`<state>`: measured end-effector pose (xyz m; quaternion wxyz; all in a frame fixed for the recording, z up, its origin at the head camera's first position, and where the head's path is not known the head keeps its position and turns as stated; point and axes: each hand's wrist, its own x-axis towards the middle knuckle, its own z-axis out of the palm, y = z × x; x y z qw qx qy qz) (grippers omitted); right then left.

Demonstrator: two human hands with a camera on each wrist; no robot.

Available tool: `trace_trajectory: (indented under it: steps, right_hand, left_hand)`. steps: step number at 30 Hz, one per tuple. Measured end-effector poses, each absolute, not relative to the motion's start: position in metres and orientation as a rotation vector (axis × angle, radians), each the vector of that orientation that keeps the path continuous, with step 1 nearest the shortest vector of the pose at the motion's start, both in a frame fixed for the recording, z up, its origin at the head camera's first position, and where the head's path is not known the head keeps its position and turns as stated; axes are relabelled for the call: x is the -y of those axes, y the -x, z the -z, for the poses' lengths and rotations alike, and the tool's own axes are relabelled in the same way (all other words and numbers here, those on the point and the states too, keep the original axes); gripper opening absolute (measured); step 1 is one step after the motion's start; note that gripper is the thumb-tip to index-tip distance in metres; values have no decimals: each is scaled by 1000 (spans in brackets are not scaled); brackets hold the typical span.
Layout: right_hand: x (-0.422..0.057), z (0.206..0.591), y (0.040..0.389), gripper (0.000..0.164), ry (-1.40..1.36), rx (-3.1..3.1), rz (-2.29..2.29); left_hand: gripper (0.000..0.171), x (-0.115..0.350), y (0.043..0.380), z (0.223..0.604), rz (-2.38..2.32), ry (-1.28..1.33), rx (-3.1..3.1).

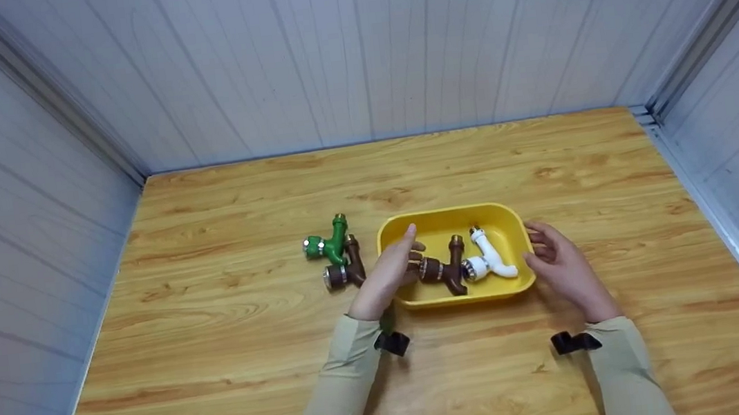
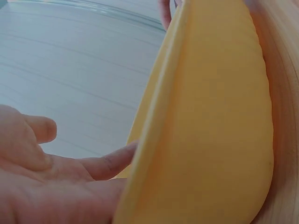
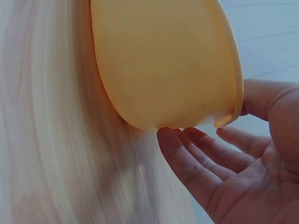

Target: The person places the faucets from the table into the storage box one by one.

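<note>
In the head view a yellow plastic tub [image 1: 456, 300] stands on the wooden table. Inside it lie a brown faucet [image 1: 455, 271] and a white faucet [image 1: 489, 260]. My left hand [image 1: 387, 268] reaches over the tub's left rim, its fingers extended beside the brown faucet's knob; the left wrist view has the thumb raised and apart, the fingertips hidden behind the rim. At the right end my right hand [image 1: 564, 269] holds the tub, thumb at the rim and fingers against the outer wall, as the right wrist view shows.
Left of the tub lie a green faucet [image 1: 328, 243] and another brown faucet [image 1: 348, 272], partly covered by my left hand. Something green [image 1: 388, 319] shows under the left wrist, mostly hidden. Pale panelled walls [image 1: 351, 49] border the table [image 1: 220, 364] at the back and sides.
</note>
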<state>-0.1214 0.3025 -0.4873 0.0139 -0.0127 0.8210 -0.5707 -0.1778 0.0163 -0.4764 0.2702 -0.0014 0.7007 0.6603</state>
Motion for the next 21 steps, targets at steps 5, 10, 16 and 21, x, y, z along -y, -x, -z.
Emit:
trace_trajectory:
  steps: [5,10,16,21]
  right_hand:
    - [-313,511,129,54,53,-2563,1770]
    - [-314,513,129,53,70,-2598,1752]
    - [-314,514,129,53,65,-2582,1762]
    - [-314,511,128,54,63,-2567,1771]
  left_hand:
    - [70,-8,174,471,-1787,0,-1850]
    - [68,-2,171,471,-1828,-46,-1788]
    - [65,0,169,473,-1885,-96,-1742]
    - [65,-1,167,473,-1879,-112,-1768]
